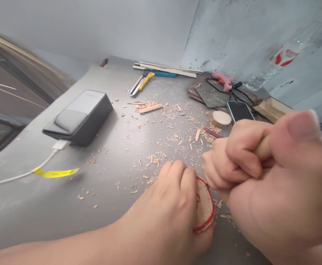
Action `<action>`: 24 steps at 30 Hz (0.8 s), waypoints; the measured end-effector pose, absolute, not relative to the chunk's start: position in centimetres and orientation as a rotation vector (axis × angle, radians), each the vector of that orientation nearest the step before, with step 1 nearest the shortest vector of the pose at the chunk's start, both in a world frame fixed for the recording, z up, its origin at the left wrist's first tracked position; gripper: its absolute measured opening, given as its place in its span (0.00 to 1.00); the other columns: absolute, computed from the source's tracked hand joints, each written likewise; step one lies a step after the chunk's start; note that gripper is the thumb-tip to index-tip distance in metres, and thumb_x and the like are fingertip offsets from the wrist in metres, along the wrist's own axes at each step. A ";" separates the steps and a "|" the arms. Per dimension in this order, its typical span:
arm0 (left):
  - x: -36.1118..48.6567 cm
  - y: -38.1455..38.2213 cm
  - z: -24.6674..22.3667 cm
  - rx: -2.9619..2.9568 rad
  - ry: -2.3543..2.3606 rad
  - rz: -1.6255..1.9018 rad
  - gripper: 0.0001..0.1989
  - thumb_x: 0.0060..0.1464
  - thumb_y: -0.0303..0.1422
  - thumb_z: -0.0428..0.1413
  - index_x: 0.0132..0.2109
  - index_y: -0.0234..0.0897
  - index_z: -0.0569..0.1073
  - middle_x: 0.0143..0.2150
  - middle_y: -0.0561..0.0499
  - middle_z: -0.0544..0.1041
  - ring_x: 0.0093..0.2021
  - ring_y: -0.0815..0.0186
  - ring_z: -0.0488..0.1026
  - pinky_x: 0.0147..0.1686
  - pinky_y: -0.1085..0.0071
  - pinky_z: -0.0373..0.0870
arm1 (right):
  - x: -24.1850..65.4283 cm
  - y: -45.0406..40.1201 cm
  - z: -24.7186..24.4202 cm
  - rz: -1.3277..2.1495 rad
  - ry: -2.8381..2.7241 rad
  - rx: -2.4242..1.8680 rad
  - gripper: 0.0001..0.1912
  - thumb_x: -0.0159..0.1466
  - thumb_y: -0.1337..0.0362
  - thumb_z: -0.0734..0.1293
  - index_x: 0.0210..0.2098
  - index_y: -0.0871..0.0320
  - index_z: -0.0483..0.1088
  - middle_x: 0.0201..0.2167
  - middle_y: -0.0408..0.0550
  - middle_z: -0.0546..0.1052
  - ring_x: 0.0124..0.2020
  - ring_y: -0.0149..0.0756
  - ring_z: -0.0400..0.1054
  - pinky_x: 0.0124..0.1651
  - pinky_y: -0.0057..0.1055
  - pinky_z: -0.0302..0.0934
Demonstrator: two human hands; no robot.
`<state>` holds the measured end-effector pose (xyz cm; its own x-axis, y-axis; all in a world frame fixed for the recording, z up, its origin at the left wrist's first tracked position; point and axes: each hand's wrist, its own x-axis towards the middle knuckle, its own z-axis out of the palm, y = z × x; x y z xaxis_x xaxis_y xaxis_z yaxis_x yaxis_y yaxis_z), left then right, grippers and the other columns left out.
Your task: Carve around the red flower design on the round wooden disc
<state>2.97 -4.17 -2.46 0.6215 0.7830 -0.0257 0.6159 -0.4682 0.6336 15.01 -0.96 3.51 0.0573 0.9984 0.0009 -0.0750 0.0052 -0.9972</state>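
My left hand point(174, 206) is wrapped around a small wooden disc point(205, 206) and presses it to the table. The disc has a red rim and a red mark on its pale face; my fingers cover much of it. My right hand point(260, 176) is closed in a fist, thumb raised, around a tool with a round wooden handle point(263, 149). Its working end is hidden by the fist, close to the disc's upper edge, so I cannot tell the tool's exact kind.
Wood shavings point(150, 106) litter the grey table point(116, 206). At the left sits a black power bank point(94, 114) with a white cable point(47, 160). Farther back are a yellow utility knife point(141, 82), a phone point(240, 110), a pink glue gun point(224, 79), a wood slice point(221, 118) and a plastic bottle point(277, 62).
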 end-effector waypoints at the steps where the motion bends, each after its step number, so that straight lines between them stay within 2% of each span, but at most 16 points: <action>1: 3.0 -4.2 -2.5 2.251 1.101 0.380 0.08 0.59 0.36 0.54 0.39 0.36 0.72 0.39 0.46 0.70 0.40 0.57 0.66 0.39 0.58 0.75 | 15.0 -0.8 3.4 1.245 -1.095 -1.150 0.35 0.64 0.45 0.71 0.17 0.57 0.47 0.16 0.38 0.44 0.16 0.28 0.40 0.17 0.33 0.38; 4: 3.0 -4.4 -2.8 2.294 1.101 0.427 0.07 0.59 0.36 0.55 0.36 0.38 0.70 0.38 0.46 0.71 0.38 0.59 0.66 0.37 0.61 0.74 | 15.2 -0.2 3.0 1.370 -1.049 -1.067 0.33 0.64 0.50 0.70 0.21 0.56 0.44 0.20 0.37 0.41 0.18 0.27 0.36 0.18 0.32 0.35; 8: 2.9 -4.6 -3.0 2.353 1.106 0.473 0.08 0.59 0.36 0.56 0.33 0.39 0.68 0.38 0.47 0.72 0.37 0.60 0.66 0.36 0.62 0.72 | 15.4 0.8 2.6 1.489 -1.023 -1.123 0.33 0.64 0.48 0.70 0.22 0.55 0.44 0.19 0.36 0.41 0.16 0.24 0.37 0.16 0.29 0.34; 11: 2.9 -4.6 -3.2 2.376 1.105 0.493 0.10 0.60 0.38 0.57 0.32 0.40 0.67 0.39 0.47 0.73 0.38 0.59 0.67 0.36 0.61 0.73 | 15.4 1.6 2.5 1.549 -1.015 -1.193 0.31 0.68 0.46 0.66 0.22 0.54 0.46 0.17 0.35 0.44 0.15 0.25 0.38 0.15 0.26 0.35; 15: 3.0 -4.7 -3.5 2.388 1.137 0.509 0.11 0.59 0.38 0.58 0.31 0.40 0.66 0.40 0.46 0.73 0.38 0.60 0.67 0.37 0.61 0.73 | 15.2 2.8 2.3 1.620 -0.859 -1.276 0.30 0.73 0.48 0.60 0.20 0.54 0.48 0.15 0.34 0.45 0.15 0.24 0.34 0.14 0.24 0.32; 20: 3.1 -4.8 -3.7 2.433 1.132 0.528 0.08 0.57 0.36 0.58 0.33 0.40 0.68 0.41 0.46 0.73 0.38 0.59 0.67 0.37 0.59 0.74 | 15.4 4.0 1.3 1.773 -0.652 -1.359 0.29 0.75 0.50 0.58 0.20 0.54 0.50 0.15 0.32 0.44 0.15 0.23 0.31 0.14 0.20 0.29; 24: 3.1 -4.8 -3.6 2.408 1.140 0.525 0.04 0.55 0.33 0.57 0.36 0.38 0.71 0.39 0.47 0.73 0.38 0.59 0.68 0.35 0.60 0.75 | 16.0 4.3 0.9 1.920 -0.614 -1.352 0.29 0.75 0.51 0.57 0.20 0.54 0.51 0.15 0.31 0.43 0.15 0.23 0.30 0.13 0.19 0.31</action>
<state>3.05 -4.78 -3.55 0.5920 0.7910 0.1543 0.6311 -0.5741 0.5217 16.00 4.25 0.87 -0.2106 0.7659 -0.6075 -0.2710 -0.6429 -0.7164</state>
